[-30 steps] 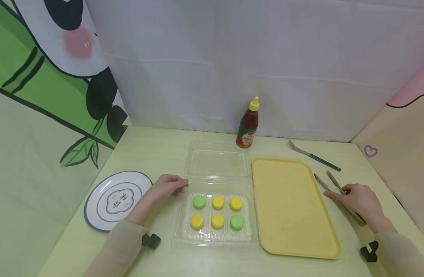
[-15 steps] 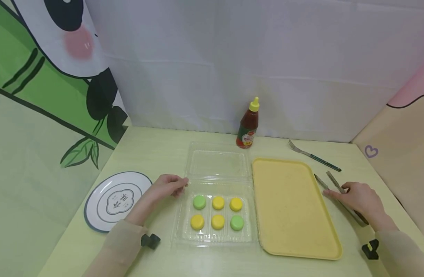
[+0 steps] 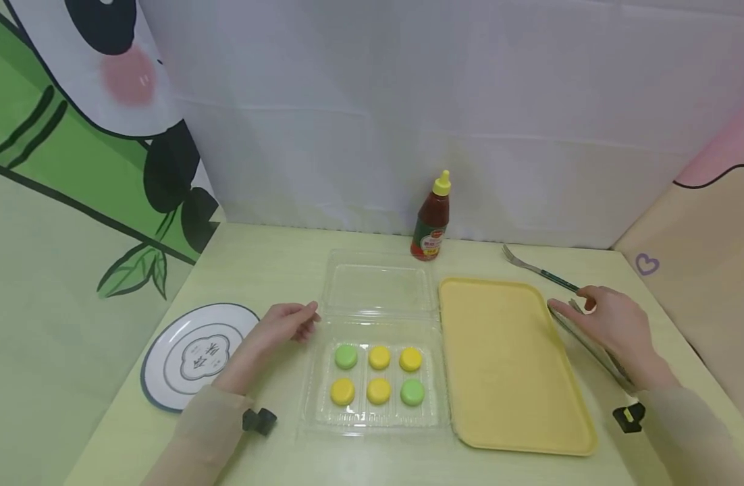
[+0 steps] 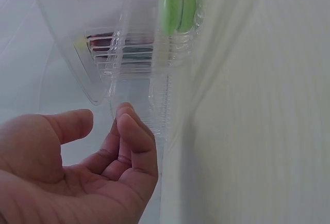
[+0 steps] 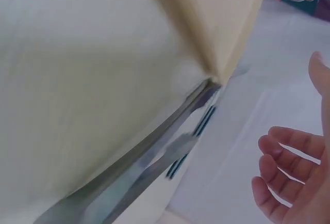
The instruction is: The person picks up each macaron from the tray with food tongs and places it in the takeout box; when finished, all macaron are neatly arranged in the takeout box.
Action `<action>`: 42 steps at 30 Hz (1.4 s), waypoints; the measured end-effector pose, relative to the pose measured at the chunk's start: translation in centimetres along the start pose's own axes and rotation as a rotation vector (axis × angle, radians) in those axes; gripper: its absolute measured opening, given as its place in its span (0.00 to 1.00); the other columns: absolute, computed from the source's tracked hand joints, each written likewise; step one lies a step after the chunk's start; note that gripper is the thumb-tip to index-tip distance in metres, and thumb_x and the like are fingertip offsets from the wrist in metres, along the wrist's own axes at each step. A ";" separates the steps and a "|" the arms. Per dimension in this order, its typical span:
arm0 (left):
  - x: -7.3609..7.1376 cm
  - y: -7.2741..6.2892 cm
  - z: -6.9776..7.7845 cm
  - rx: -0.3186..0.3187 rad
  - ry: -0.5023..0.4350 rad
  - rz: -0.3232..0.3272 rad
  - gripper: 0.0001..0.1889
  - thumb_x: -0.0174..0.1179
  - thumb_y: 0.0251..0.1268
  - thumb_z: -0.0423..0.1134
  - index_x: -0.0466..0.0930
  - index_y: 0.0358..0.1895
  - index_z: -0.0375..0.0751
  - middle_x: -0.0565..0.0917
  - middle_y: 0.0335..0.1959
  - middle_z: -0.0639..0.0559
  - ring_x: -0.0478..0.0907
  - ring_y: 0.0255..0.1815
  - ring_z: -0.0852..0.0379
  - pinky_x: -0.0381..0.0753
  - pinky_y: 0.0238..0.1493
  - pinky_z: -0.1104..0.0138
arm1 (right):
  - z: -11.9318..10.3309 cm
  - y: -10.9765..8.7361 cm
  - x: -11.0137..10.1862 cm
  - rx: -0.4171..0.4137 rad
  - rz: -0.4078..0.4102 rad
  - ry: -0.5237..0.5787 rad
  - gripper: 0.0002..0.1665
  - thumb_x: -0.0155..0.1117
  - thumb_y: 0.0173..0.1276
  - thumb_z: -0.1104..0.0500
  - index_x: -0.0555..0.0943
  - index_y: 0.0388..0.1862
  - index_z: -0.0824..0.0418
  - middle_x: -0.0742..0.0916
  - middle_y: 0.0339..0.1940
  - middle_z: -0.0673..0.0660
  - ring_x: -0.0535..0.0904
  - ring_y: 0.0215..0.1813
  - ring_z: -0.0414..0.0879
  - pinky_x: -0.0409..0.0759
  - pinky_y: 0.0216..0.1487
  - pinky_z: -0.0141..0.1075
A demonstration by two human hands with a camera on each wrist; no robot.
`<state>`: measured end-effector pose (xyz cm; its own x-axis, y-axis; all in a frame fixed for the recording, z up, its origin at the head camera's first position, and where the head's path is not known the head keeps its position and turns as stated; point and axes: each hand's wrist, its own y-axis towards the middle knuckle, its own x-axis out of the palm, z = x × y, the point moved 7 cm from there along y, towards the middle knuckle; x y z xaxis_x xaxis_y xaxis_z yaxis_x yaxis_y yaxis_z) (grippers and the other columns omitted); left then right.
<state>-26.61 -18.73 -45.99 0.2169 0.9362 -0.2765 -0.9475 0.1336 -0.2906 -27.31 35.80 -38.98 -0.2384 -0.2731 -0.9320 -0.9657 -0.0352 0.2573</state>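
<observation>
A clear plastic clamshell box [image 3: 372, 421] lies open, its lid [image 3: 378, 287] folded back. Several macarons sit in its base, including a green macaron [image 3: 346, 356] and a yellow macaron [image 3: 379, 391]. My left hand [image 3: 283, 327] is at the box's left side near the hinge; in the left wrist view its thumb stands apart from loosely bent fingers. Metal tongs [image 3: 591, 349] lie on the table with my right hand [image 3: 618, 327] above them, its fingers near the fork's [image 3: 557, 278] handle. The right wrist view shows that hand's fingers parted, holding nothing.
A yellow tray [image 3: 512, 378] lies between box and tongs. Behind them stands a red sauce bottle [image 3: 430, 226] with a yellow cap. At the left is a white plate [image 3: 165, 364] with a dark rim, partly behind my left forearm. A cloth wall [image 3: 348, 148] closes the back.
My right hand has let go of the tongs and moved up and forward toward the fork. My left hand has eased slightly away from the box edge, its thumb and fingers parting.
</observation>
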 end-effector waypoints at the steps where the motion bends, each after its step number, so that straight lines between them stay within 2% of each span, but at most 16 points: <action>1: -0.1 0.1 0.1 0.000 0.001 0.005 0.23 0.51 0.79 0.46 0.80 0.48 0.24 0.80 0.29 0.49 0.75 0.30 0.58 0.78 0.36 0.68 | -0.7 0.2 -0.1 -0.017 0.009 0.010 0.38 0.67 0.61 0.32 0.84 0.45 0.67 0.85 0.30 0.57 0.77 0.29 0.51 0.69 0.23 0.41; 6: -0.3 0.6 0.7 -0.020 0.017 0.016 0.24 0.50 0.79 0.48 0.78 0.53 0.25 0.81 0.34 0.47 0.76 0.32 0.59 0.78 0.39 0.68 | -3.9 1.5 0.4 -0.063 -0.001 0.065 0.37 0.67 0.62 0.32 0.85 0.45 0.66 0.85 0.29 0.55 0.75 0.26 0.47 0.69 0.23 0.38; 11: -0.7 1.7 1.4 -0.024 0.075 0.028 0.27 0.48 0.79 0.52 0.73 0.59 0.27 0.81 0.46 0.40 0.78 0.38 0.55 0.78 0.44 0.65 | -6.8 2.7 1.5 -0.087 -0.045 0.106 0.38 0.63 0.65 0.31 0.85 0.47 0.65 0.85 0.30 0.55 0.73 0.22 0.46 0.69 0.21 0.38; 15: -1.4 2.6 1.5 -0.035 0.114 0.039 0.29 0.47 0.79 0.53 0.69 0.63 0.27 0.78 0.55 0.35 0.79 0.44 0.50 0.79 0.48 0.62 | -9.2 3.5 3.0 -0.126 -0.071 0.156 0.36 0.61 0.68 0.33 0.85 0.48 0.65 0.85 0.28 0.54 0.73 0.22 0.45 0.69 0.22 0.38; 19: -1.9 3.5 1.4 -0.054 0.098 0.034 0.29 0.47 0.80 0.52 0.66 0.65 0.27 0.77 0.58 0.33 0.78 0.47 0.48 0.78 0.49 0.61 | -11.2 4.3 4.8 -0.160 -0.087 0.228 0.32 0.61 0.70 0.36 0.86 0.46 0.65 0.84 0.27 0.54 0.74 0.22 0.45 0.71 0.27 0.39; 23: -2.2 4.1 1.6 -0.068 0.074 0.019 0.28 0.47 0.80 0.50 0.66 0.65 0.26 0.77 0.57 0.33 0.78 0.47 0.49 0.78 0.49 0.63 | -12.6 4.9 6.7 -0.160 -0.114 0.275 0.29 0.62 0.70 0.39 0.85 0.46 0.65 0.84 0.28 0.55 0.73 0.22 0.44 0.71 0.27 0.39; 28: -2.1 4.7 1.9 -0.064 0.043 0.003 0.26 0.47 0.80 0.47 0.67 0.64 0.24 0.80 0.52 0.35 0.79 0.40 0.55 0.79 0.44 0.67 | -14.1 5.7 8.6 -0.152 -0.137 0.349 0.24 0.63 0.72 0.45 0.85 0.46 0.66 0.84 0.28 0.56 0.74 0.25 0.46 0.72 0.30 0.39; 33: -1.5 5.6 1.8 -0.073 0.014 -0.011 0.25 0.49 0.80 0.45 0.70 0.61 0.23 0.83 0.48 0.37 0.78 0.33 0.61 0.79 0.40 0.70 | -15.2 6.2 10.4 -0.087 -0.215 0.451 0.21 0.60 0.75 0.49 0.84 0.48 0.68 0.84 0.30 0.58 0.75 0.28 0.47 0.73 0.30 0.38; 37: -1.2 5.9 1.7 -0.071 -0.001 -0.010 0.23 0.49 0.80 0.44 0.72 0.60 0.22 0.84 0.44 0.39 0.78 0.32 0.61 0.79 0.38 0.70 | -16.2 6.3 11.4 -0.042 -0.274 0.503 0.20 0.58 0.76 0.52 0.84 0.49 0.69 0.84 0.30 0.60 0.74 0.27 0.46 0.72 0.29 0.37; 42: -0.8 6.2 1.5 -0.062 -0.019 -0.013 0.21 0.49 0.80 0.41 0.73 0.57 0.21 0.83 0.40 0.43 0.78 0.32 0.61 0.79 0.36 0.71 | -16.9 6.3 12.4 0.056 -0.327 0.617 0.19 0.57 0.77 0.54 0.83 0.49 0.70 0.85 0.29 0.61 0.76 0.26 0.46 0.73 0.28 0.34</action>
<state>-33.03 -18.16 -46.24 0.2243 0.9406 -0.2547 -0.9280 0.1264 -0.3506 -34.57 15.98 -44.61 0.1516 -0.7533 -0.6400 -0.9857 -0.1638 -0.0407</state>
